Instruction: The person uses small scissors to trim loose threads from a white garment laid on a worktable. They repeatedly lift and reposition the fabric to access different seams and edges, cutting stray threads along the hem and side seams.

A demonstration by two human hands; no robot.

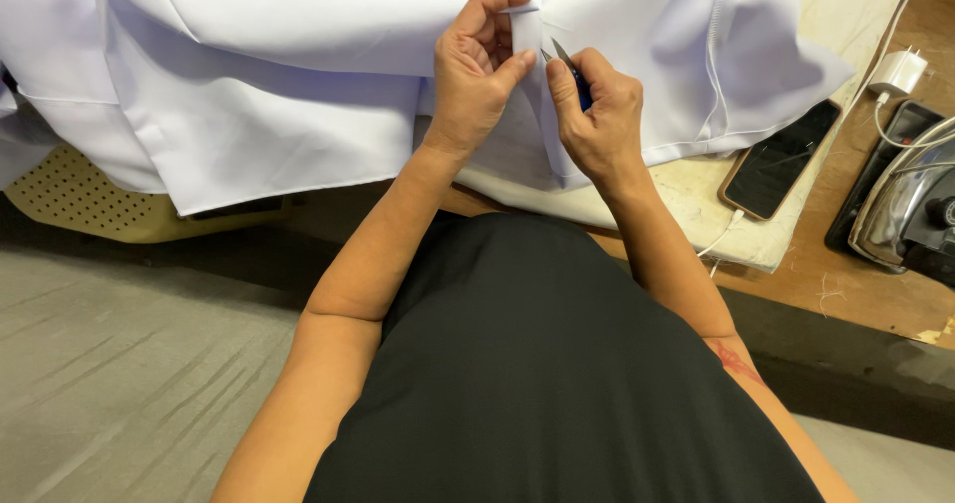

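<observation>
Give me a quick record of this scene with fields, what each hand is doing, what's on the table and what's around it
left hand: pinches a fold of the white cloth
right hand: holds small blue-handled snips, blades at the fold
table: wood, with a cream pad under the cloth
phone: dark screen, on the pad's right edge, cable plugged in
charger: white, on the table by the phone
iron: at the far right
stool: perforated, cream, partly under the cloth at left

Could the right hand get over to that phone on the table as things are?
Probably yes. The phone lies face up just beside the right hand, with only bare padded table between them. But that hand already grips small blue-handled snips, so it is not free.
</observation>
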